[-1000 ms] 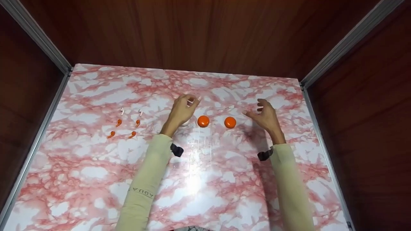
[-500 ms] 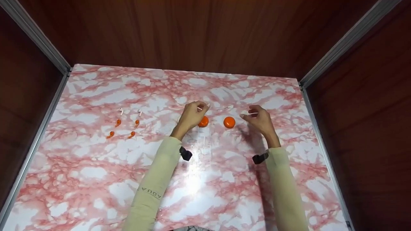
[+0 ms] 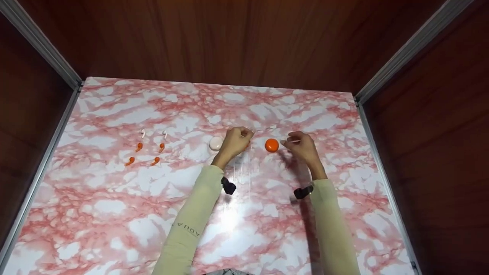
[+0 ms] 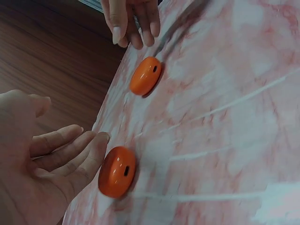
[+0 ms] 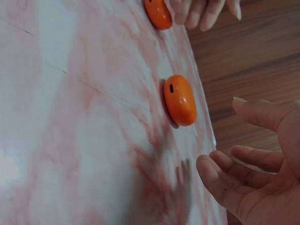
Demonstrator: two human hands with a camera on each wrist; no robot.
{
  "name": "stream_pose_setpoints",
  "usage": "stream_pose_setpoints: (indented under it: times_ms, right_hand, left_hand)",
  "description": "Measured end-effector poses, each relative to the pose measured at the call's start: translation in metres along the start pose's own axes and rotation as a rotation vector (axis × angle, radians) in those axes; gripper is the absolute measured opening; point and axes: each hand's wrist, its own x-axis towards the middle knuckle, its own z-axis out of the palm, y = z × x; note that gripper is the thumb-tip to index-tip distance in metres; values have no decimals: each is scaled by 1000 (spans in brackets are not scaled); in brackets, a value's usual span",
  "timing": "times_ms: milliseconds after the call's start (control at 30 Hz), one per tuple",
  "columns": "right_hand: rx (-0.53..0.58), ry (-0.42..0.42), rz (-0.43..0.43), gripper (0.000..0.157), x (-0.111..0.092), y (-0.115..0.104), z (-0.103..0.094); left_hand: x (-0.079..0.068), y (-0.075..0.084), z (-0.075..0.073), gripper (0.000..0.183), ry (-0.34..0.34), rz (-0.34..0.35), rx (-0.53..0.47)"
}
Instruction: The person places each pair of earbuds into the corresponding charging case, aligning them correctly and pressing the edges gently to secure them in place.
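Two glossy orange earbud cases rest on the pink-and-white marbled table. My left hand (image 3: 237,142) hovers over the left orange case (image 4: 117,172), hiding most of it in the head view. Its fingers are loosely bent, with fingertips close beside the case in the left wrist view. Just right of the other orange case (image 3: 271,145) is my right hand (image 3: 302,148), thumb and fingers apart and holding nothing. A small dark port shows on that case (image 5: 180,101) in the right wrist view. To the left of my left hand lies a white earbud case (image 3: 215,143), partly covered.
Loose earbuds lie in pairs on the left of the table (image 3: 114,206): a white earbud (image 3: 143,133) and its mate at the back, orange earbuds (image 3: 139,147) in two rows nearer. Dark wood-look panels (image 3: 214,42) enclose the back and sides.
My left hand has moved right and slightly nearer, covering the left orange case and uncovering the white one. My right hand has come left and nearer, up to the right orange case.
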Motion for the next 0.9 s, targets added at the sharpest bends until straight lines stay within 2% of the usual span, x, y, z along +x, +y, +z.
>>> stream_pose_setpoints:
  times_ms: [233,433,667,900]
  right_hand:
    - [98,-28,47,48,-3,1,9]
    - [104,-26,79,46,-2,4,18]
    - [96,-13,78,40,0,3,28]
    - [103,3,115,36,0,3,30]
  left_hand:
    - [0,6,13,34,-15,-46,-25]
    - [-2,11,23,23,-25,-70,-15]
    - [-1,11,39,30,-39,-40,67]
    - [-3,15,50,25,-29,-37,97]
